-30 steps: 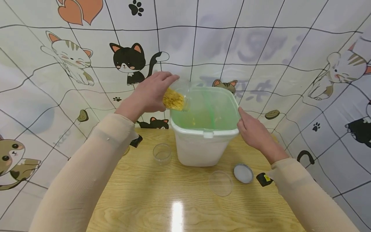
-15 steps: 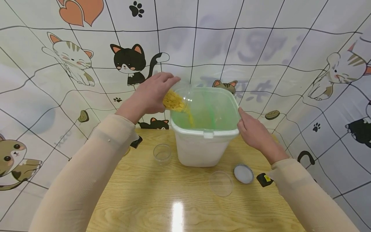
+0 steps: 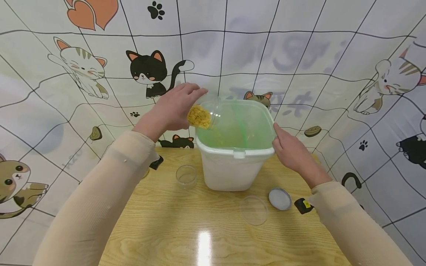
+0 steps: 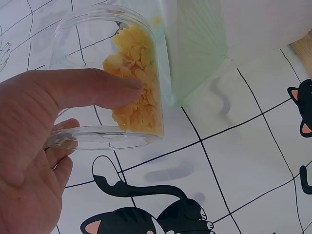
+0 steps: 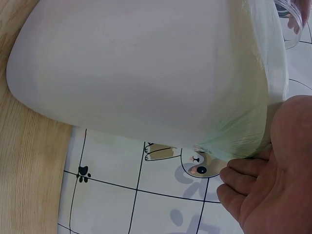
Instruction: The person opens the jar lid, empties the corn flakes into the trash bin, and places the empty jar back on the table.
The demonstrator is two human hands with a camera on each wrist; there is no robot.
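Observation:
My left hand (image 3: 176,107) grips a clear plastic jar (image 4: 92,131), tilted with its mouth over the left side of a white bin (image 3: 229,170). Yellow flakes (image 3: 199,116) lie heaped along the jar's lower side; in the left wrist view the thumb presses across the wall in front of them. A thin pale-green bag (image 3: 256,129) lines the bin and folds over its rim. At the bin's right rim, my right hand (image 3: 290,149) holds the edge and the liner, its fingers on the outside in the right wrist view. The bin's bottom inside is hidden.
On the wooden table (image 3: 159,236), a clear round container (image 3: 186,175) stands left of the bin. A clear disc (image 3: 253,210) and a silver-grey lid (image 3: 279,198) lie in front and to the right. A cat-patterned sheet (image 3: 206,51) hangs behind and at both sides.
The jar has tipped slightly further. Half a second ago flakes were falling from its mouth into the bin; now no stream shows and the heap is smaller. The right hand stays at the rim.

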